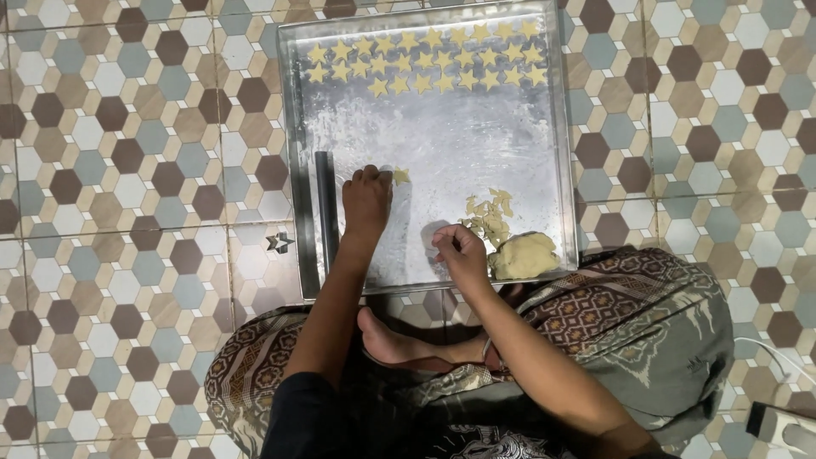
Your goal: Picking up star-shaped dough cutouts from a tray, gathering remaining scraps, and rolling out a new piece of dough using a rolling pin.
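Dull floured metal tray [552,127], soft matt dough lump [524,255], glossy floor tiles [127,170]

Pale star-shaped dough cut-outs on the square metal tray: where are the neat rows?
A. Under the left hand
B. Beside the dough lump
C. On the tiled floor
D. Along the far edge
D: the star-shaped dough cut-outs line the far edge of the square metal tray.

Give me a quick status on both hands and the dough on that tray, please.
Left hand flat on metal tray, fingertips by one dough star. Right hand pinched beside dough scraps and dough lump. Star rows along far edge.
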